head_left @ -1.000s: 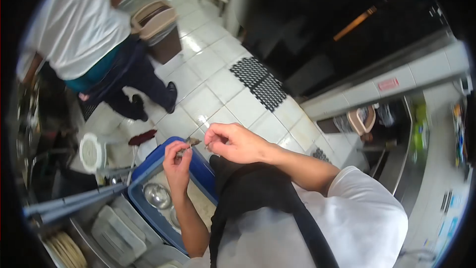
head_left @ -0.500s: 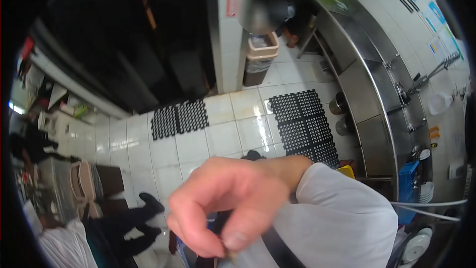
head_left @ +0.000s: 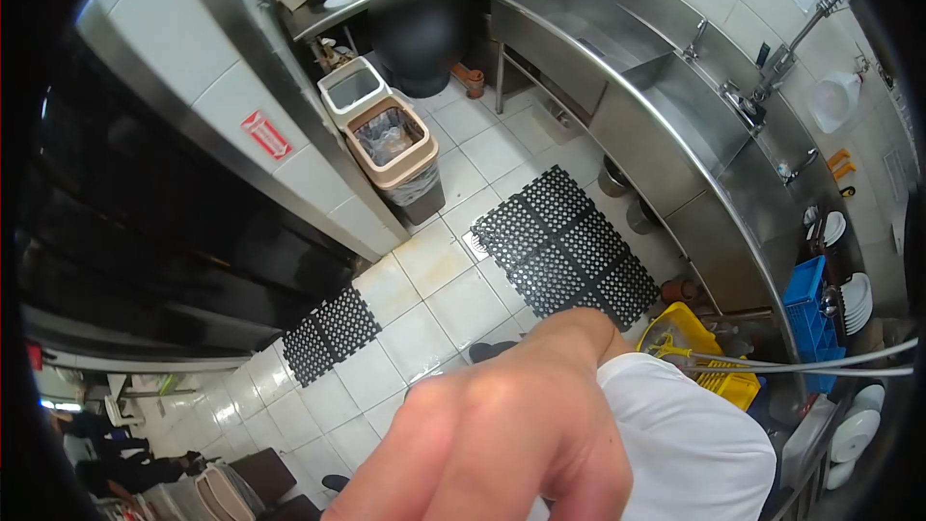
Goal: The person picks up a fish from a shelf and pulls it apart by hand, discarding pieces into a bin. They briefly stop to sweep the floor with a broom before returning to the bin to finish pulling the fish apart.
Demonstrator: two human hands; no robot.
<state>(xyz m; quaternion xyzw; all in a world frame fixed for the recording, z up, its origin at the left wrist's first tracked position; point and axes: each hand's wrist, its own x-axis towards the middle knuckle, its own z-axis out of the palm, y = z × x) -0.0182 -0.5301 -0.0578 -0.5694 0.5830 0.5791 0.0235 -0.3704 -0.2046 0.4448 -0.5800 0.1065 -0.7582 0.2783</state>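
Fingers (head_left: 410, 473) of your right hand (head_left: 511, 415) bend downward and run past the bottom edge; I cannot tell whether they are spread, pressed together or pinching something. The back of the hand faces up, and one white sleeve (head_left: 685, 434) covers your upper arm. Nearest beyond it, apart from the hand, two perforated black rubber mats lie on white floor tiles: a larger mat (head_left: 569, 246) near the steel sink counter (head_left: 666, 159), and a smaller mat (head_left: 331, 335) farther left. Two bins, one white-rimmed (head_left: 352, 89), one beige-rimmed (head_left: 410, 169), stand by the pillar, which bears one red sign (head_left: 266, 135).
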